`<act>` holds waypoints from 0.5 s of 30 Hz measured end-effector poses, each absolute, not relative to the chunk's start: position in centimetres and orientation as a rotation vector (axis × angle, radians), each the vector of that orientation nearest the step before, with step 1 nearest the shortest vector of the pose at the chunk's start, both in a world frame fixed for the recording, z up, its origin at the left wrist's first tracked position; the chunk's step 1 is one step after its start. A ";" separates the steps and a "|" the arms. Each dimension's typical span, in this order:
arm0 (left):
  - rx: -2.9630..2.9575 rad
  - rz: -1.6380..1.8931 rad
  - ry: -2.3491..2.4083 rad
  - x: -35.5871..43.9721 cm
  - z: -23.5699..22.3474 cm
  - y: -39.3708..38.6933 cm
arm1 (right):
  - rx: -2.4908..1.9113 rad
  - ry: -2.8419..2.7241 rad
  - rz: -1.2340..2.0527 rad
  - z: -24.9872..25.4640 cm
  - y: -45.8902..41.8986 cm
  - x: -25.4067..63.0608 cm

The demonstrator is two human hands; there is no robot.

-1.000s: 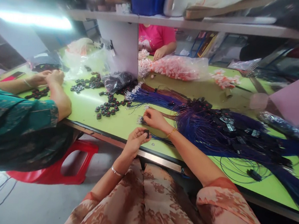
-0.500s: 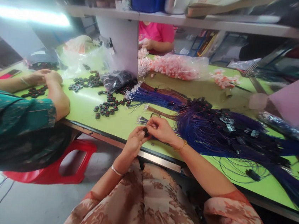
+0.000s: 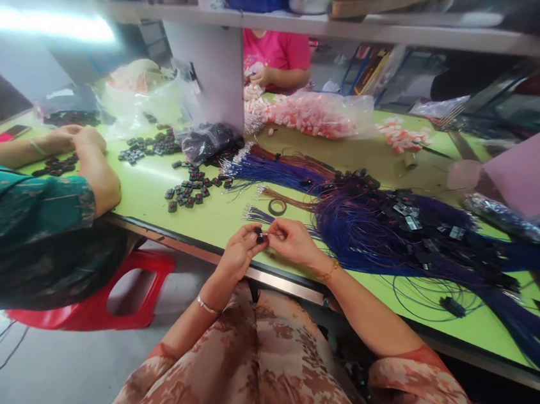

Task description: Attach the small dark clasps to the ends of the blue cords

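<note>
Just over the table's front edge, my left hand is closed, pinching a small black plastic connector housing at its fingertips. My right hand meets it from the right, thumb and forefinger pressed together on a thin wire end with a pale tip, held against the housing. Fingers hide most of both pieces. Behind the hands lie a short bundle of dark wires with silver tips, a bundle of brown wires and a black ring, perhaps a tape roll.
Loose black housings are scattered to the left. A tangle of blue wires with black parts covers the right. A co-worker in a green sleeve works at left; another in a pink shirt sits opposite, behind bagged pink-white pieces.
My hands have shifted slightly down and left in view. The right fingertips have drawn to the right of the black housing, so it and the pale tip show more. The black ring is now uncovered.
</note>
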State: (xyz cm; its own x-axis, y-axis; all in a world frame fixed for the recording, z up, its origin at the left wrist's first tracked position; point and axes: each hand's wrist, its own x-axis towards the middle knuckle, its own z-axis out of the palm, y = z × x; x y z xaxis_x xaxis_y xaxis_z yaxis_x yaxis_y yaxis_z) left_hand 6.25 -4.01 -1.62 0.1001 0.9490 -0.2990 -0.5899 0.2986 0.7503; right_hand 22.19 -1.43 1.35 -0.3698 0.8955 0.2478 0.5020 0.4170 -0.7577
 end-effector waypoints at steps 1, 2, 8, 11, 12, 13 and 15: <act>0.513 1.213 0.868 6.2 -1.6 -4.0 | -1.179 -2.027 0.764 1.4 -1.4 22.2; 0.514 1.212 0.870 6.2 -1.6 -4.0 | -1.177 -2.038 0.755 1.5 -1.5 22.2; 0.549 1.213 0.900 6.4 -1.6 -4.1 | -1.157 -2.118 0.606 1.4 -1.8 22.0; 0.589 1.217 0.932 6.7 -1.5 -4.3 | -1.153 -2.125 0.582 1.2 -1.8 21.7; 0.597 1.224 0.943 6.8 -1.5 -4.4 | -1.154 -2.119 0.592 1.1 -1.7 21.7; 0.601 1.233 0.951 6.9 -1.4 -4.4 | -1.152 -2.111 0.612 1.1 -1.7 21.7; 0.600 1.252 0.948 6.9 -1.2 -4.3 | -1.133 -2.096 0.677 1.2 -1.5 21.9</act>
State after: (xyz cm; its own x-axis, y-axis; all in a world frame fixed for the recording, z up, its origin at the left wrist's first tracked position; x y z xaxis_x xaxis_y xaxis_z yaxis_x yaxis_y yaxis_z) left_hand 6.93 -4.28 -1.20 0.0312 0.9636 -0.2656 -0.5171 0.2430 0.8207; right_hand 21.87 -1.45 1.16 -0.4132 0.8603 0.2986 0.5231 0.4926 -0.6955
